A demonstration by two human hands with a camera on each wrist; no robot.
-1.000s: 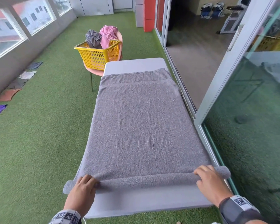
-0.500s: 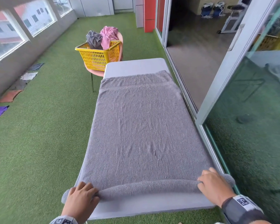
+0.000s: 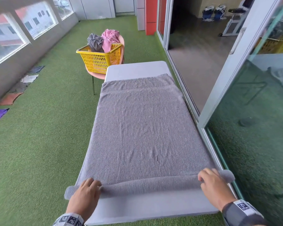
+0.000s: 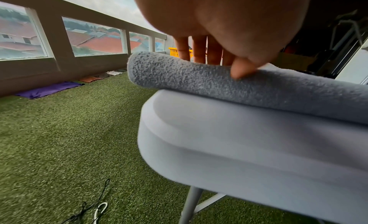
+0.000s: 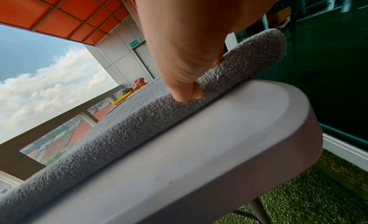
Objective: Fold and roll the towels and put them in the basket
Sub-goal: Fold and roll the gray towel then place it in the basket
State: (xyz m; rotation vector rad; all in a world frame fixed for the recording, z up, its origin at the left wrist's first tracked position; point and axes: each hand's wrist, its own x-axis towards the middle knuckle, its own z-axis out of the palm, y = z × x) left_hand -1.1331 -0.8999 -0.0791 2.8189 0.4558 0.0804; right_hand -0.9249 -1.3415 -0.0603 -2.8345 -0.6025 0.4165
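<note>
Along the left runs a low wall with windows (image 3: 34, 22), and at its foot a few cloths (image 3: 15, 95) lie on the green turf (image 3: 39, 144) that covers the floor. Farther in, past the table's far left corner, a yellow basket (image 3: 99, 60) sits on a pink chair (image 3: 98, 75) with a grey and a pink towel heaped in it. The white folding table (image 3: 137, 69) runs lengthwise down the middle, and a grey towel (image 3: 144, 128) lies flat over most of it, leaving a bare strip at the far edge and another at the near edge. The towel's near end is wound into a thin roll lying across the table, its tips sticking out past both long edges. The left hand (image 3: 84, 195) rests on the roll near the left corner, fingers fairly straight over the top and thumb against the near side. The right hand (image 3: 215, 186) is on the roll near the right corner, fingers curled over it and thumb pressing down. To the right stand a sliding glass door (image 3: 252, 111) and an open doorway into a dark room.
</note>
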